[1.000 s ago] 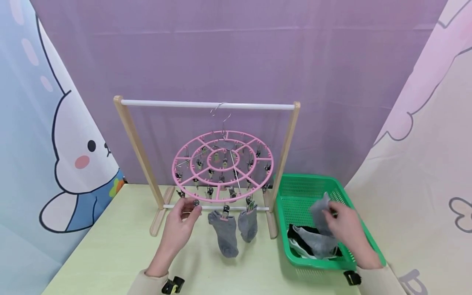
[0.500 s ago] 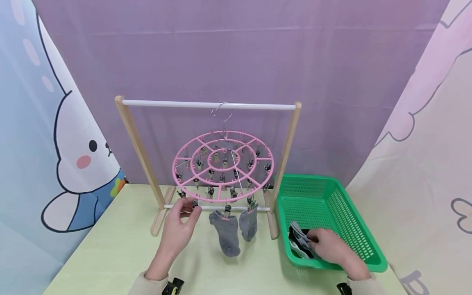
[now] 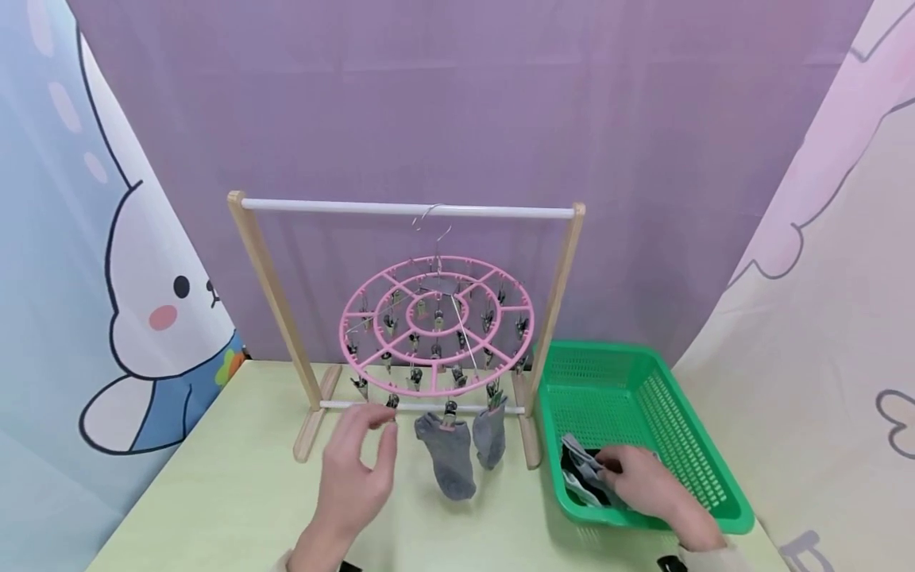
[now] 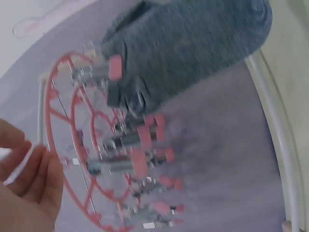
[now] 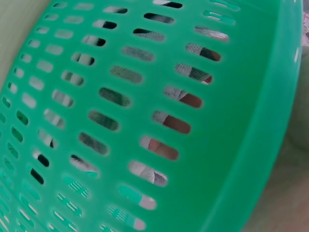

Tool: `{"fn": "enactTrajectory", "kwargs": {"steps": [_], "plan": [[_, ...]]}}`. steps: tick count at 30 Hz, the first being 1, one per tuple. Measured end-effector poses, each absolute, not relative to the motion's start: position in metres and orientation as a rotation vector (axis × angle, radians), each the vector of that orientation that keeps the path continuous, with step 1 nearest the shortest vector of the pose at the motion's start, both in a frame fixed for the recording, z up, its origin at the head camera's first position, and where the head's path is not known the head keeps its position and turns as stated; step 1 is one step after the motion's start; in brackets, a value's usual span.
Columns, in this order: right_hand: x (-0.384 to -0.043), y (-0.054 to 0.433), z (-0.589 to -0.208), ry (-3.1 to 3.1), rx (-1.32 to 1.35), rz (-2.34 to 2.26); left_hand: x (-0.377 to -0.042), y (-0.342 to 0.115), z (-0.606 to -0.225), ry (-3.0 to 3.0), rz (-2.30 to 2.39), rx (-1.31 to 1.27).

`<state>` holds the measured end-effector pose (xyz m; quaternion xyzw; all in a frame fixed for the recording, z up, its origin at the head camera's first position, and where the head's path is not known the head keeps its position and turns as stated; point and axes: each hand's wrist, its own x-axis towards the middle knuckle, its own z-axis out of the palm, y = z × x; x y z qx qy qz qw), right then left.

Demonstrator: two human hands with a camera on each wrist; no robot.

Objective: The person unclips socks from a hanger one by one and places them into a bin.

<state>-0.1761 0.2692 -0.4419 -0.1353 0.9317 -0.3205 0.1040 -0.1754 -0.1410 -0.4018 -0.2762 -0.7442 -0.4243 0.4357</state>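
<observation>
My left hand (image 3: 357, 469) is just in front of the pink round clip hanger (image 3: 436, 392). Its thumb and fingers are bent and apart, holding nothing, with a small metal clip (image 3: 392, 401) right by the fingertips. Two grey socks hang from the front clips: a larger sock (image 3: 449, 461) and a smaller sock (image 3: 489, 437). The larger sock (image 4: 193, 53) fills the top of the left wrist view. Inside the green basket (image 3: 646, 353), my right hand (image 3: 643, 481) pinches a grey sock (image 3: 582, 453). Its fingers are mostly hidden behind the basket wall (image 5: 251, 121) in the right wrist view.
A wooden stand with a white top rail (image 3: 343, 207) carries the hanger by its hook. Several unused clips dangle under the rings. Black and white socks (image 3: 581, 486) lie in the basket's near left corner. A purple curtain (image 3: 457, 103) stands behind the table.
My left hand has let go of the clip and drawn back toward me; the hanger swings slightly right. My right hand has lowered into the sock pile from where it held a grey sock up.
</observation>
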Motion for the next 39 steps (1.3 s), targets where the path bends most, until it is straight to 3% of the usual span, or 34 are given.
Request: {"fn": "enactTrajectory", "kwargs": {"steps": [9, 17, 25, 34, 39], "plan": [[-0.175, 0.271, -0.446, 2.776, -0.401, -0.932, -0.172, -0.115, -0.412, -2.216, -0.962, -0.708], [-0.174, 0.273, -0.444, 2.771, -0.401, -0.938, -0.188, -0.106, -0.412, -2.512, -1.15, -0.729], [-0.172, 0.269, -0.439, 2.801, -0.423, -0.942, -0.204, -0.1, -0.406, -2.435, -1.382, -0.727], [-0.166, 0.243, -0.418, 2.992, -0.256, -0.899, -0.206, -0.103, -0.405, -2.433, -1.543, -0.749], [-0.158, 0.228, -0.411, 3.155, -0.297, -0.96, -0.203, -0.103, -0.402, -2.416, -1.684, -0.745]]}}
